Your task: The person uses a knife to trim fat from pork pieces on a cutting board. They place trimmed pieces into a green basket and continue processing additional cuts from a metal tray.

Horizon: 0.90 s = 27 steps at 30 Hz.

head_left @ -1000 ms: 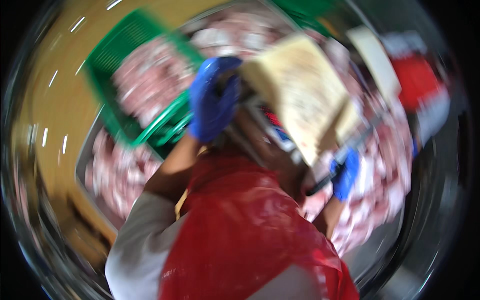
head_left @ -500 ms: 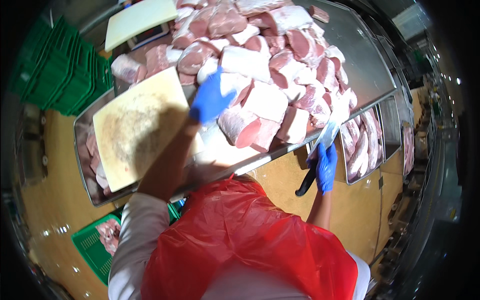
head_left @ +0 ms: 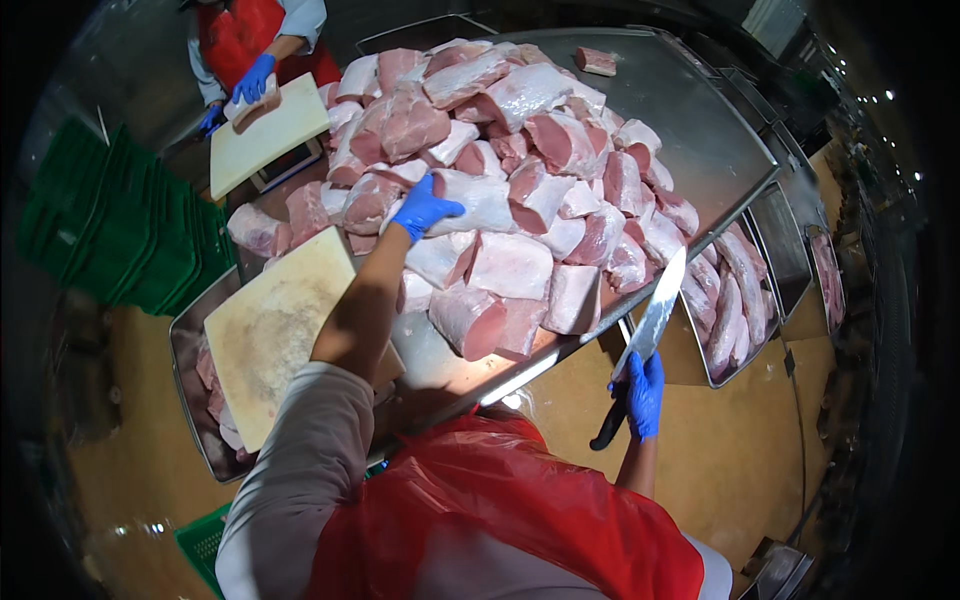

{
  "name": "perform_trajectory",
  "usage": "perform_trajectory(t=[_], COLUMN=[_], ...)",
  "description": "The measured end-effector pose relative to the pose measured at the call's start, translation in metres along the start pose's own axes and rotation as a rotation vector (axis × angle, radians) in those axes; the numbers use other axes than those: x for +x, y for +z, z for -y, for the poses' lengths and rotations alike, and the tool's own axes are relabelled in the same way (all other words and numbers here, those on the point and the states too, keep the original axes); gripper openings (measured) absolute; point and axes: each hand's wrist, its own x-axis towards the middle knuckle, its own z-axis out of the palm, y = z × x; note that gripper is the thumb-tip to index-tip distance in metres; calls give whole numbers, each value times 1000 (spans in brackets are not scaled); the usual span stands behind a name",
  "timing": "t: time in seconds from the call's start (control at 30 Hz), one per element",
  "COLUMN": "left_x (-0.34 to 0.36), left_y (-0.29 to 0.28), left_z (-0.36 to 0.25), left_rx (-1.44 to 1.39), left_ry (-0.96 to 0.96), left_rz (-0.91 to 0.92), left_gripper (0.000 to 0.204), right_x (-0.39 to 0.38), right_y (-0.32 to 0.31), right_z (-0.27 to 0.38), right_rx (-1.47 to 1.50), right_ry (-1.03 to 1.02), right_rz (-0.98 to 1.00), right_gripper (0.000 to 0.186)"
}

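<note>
A large heap of pork loin pieces (head_left: 510,266), pink with white fat, covers the steel table (head_left: 690,110). My left hand (head_left: 425,208), in a blue glove, reaches into the heap. Its thumb and fingers lie around the left end of one fat-covered pork loin piece (head_left: 478,204). Over the table's front right edge, my right hand (head_left: 645,392), also blue-gloved, is closed on the dark handle of a large knife (head_left: 655,312). The broad blade points up and away, its tip near the heap's right edge.
At the left, a stained cutting board (head_left: 275,310) lies across a steel tub (head_left: 190,400) holding meat. Green crates (head_left: 110,220) stack beyond it. Across the table, a co-worker's gloved hand (head_left: 255,78) holds meat over a white board (head_left: 270,135). A tub of long meat strips (head_left: 728,315) stands right.
My left hand has moved farther into the heap, onto another piece. The view has tilted up, bringing the co-worker into sight. My right hand keeps the knife in nearly the same position.
</note>
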Motion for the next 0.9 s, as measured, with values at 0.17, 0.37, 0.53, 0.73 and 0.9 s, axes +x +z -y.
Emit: perform_trajectory(t=[0.17,0.37,0.53,0.73,0.9], left_x=[-54,-168,-308,-375,-391], left_y=[17,-56,-158,-231,-191], left_z=[-34,4,21,-37,-37], left_rx=[-245,598,-202,721,859], left_ry=[-238,670,94,-384,-451], left_rz=[-215,-444,-489,-834,-887], left_gripper=[82,54,32,59,76], right_x=[42,41,48,45,39], right_y=[57,113,123,175,220], right_z=[22,42,18,37,51], right_rx=[-11,-24,-88,-148,-136], right_ry=[-93,-90,8,-46,-139], right_rz=[239,436,513,710,870], right_gripper=[24,23,20,21,22])
